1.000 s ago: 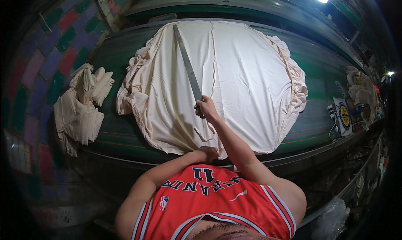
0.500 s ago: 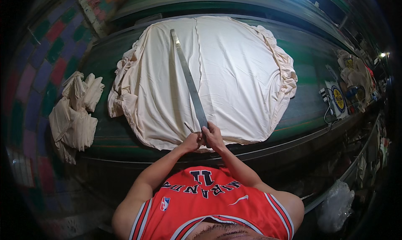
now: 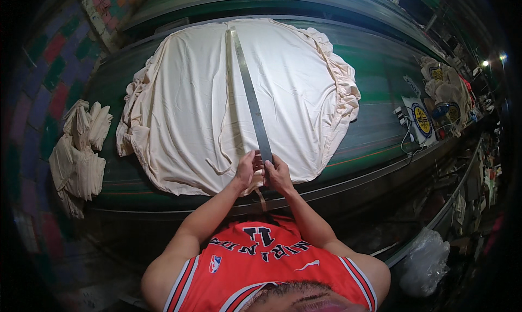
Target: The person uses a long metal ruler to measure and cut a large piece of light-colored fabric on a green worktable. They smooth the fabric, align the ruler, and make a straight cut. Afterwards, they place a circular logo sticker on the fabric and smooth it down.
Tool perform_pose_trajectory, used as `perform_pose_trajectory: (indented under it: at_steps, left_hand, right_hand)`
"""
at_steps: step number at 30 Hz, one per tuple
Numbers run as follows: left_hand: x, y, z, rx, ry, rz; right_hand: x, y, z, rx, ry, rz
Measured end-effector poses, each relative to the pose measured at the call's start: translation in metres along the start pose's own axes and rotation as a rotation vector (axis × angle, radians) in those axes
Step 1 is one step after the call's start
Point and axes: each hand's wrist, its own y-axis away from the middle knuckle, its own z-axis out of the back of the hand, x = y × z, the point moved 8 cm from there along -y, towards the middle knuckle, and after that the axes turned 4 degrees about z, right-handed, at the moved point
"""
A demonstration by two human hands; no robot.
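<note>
A large round spread of cream fabric (image 3: 185, 94), gathered in ruffles at both sides, lies on the green work surface. A narrow strip or cord (image 3: 222, 143) runs down its middle and loops near the front. Right of it lies a long flat metal bar (image 3: 248, 89), like a straightedge, pointing away from me. My right hand (image 3: 277, 176) is closed on the bar's near end, by the fabric's front edge. My left hand (image 3: 246, 168) is just left of that end, its fingers slightly bent and apart.
A folded pile of cream cloth (image 3: 81, 159) rests at the left, beside a painted brick wall (image 3: 54, 67). At the right are a power strip (image 3: 401, 116), cables and piled fabric (image 3: 437, 78). A clear plastic bag (image 3: 424, 263) lies low at the right, below a metal rail.
The bar has shifted from left of the middle strip to right of it, its near end closer to me. My right hand came down with it; my left hand moved up beside it.
</note>
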Motion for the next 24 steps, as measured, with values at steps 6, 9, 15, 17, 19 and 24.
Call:
perform_pose_trajectory:
  at_steps: [6, 9, 15, 17, 19, 24]
  left_hand:
    - [-0.021, -0.018, -0.04, -0.079, -0.071, -0.074]
    - [-0.024, -0.013, -0.028, -0.146, -0.134, -0.105]
    - [-0.054, 0.02, 0.021, -0.266, -0.179, -0.172]
    - [-0.069, 0.034, 0.039, -0.297, -0.209, -0.189]
    - [-0.082, 0.049, 0.057, -0.309, -0.219, -0.216]
    - [-0.093, 0.073, 0.107, -0.337, -0.176, -0.236]
  right_hand:
    - [-0.007, 0.005, 0.014, 0.055, -0.029, -0.087]
    - [-0.012, 0.0, 0.004, 0.095, -0.013, -0.075]
    - [-0.024, 0.001, -0.06, 0.139, -0.021, -0.053]
    - [-0.03, 0.003, -0.085, 0.122, -0.068, -0.059]
    - [-0.038, 0.005, -0.108, 0.144, -0.098, -0.083]
    - [-0.049, 0.006, -0.156, 0.21, 0.025, 0.023]
